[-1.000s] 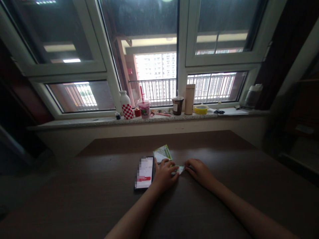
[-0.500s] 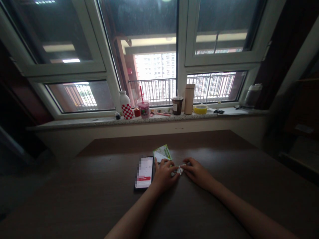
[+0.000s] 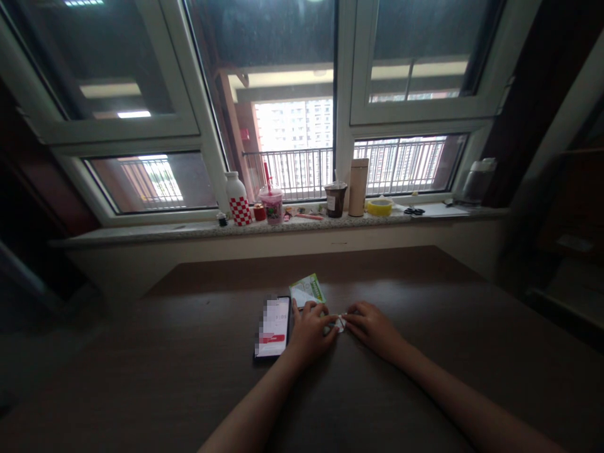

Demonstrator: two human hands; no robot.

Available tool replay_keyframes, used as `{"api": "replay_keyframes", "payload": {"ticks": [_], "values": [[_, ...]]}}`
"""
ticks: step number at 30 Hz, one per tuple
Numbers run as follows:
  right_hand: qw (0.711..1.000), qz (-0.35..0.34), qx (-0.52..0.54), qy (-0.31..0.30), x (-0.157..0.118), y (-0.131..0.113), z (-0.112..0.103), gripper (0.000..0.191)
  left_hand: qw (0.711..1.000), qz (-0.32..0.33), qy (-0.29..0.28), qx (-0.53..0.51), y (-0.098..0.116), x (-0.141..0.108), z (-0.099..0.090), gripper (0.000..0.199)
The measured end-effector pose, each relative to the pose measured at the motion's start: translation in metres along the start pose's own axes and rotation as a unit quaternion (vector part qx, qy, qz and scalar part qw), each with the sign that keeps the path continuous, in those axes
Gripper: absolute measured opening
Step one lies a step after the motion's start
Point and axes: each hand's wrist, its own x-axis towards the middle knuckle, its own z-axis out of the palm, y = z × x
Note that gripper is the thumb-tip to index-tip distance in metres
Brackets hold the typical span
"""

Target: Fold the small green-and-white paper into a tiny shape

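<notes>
Between my two hands, low over the dark brown table point(image 3: 202, 396), is a small white piece point(image 3: 340, 324) that looks like folded paper; its exact kind is too small to make out. My left hand point(image 3: 310, 328) pinches its left side with the fingers curled. From the right, the fingertips of my right hand point(image 3: 372, 324) close on its other edge. A phone point(image 3: 274, 328) with a lit screen lies left of my left hand. Just beyond that hand is a green and white packet point(image 3: 307, 290), its near edge touching or close to my fingers.
Along the windowsill point(image 3: 189, 231) behind the table stand a checkered bottle point(image 3: 239, 201), a pink drink cup point(image 3: 272, 206), a dark drink cup point(image 3: 335, 200) and a tan flask point(image 3: 358, 187). Yellow tape point(image 3: 379, 207) and black scissors point(image 3: 414, 211) lie farther right.
My right fingertips have shifted slightly, and the white piece has turned a little between my hands. My left hand stays nearly still. The phone and packet have not moved.
</notes>
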Motion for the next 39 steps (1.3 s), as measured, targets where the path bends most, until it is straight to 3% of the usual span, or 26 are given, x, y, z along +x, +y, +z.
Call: {"api": "replay_keyframes", "payload": {"ticks": [4,24,39], "values": [[1.0,0.02,0.003,0.008,-0.0002,-0.0022,-0.0032,0.017,1.0,-0.002,-0.003,-0.004,-0.0003,0.0008,-0.001,0.022],[0.999,-0.017,-0.046,0.008,-0.0002,-0.0015,0.0017,0.022,1.0,0.003,0.01,0.008,0.0007,0.0046,0.0,0.019],[0.998,0.011,-0.066,0.0,0.0013,-0.0095,-0.0023,0.021,1.0,0.0,0.014,0.001,0.0005,0.005,-0.0007,0.016]]}}
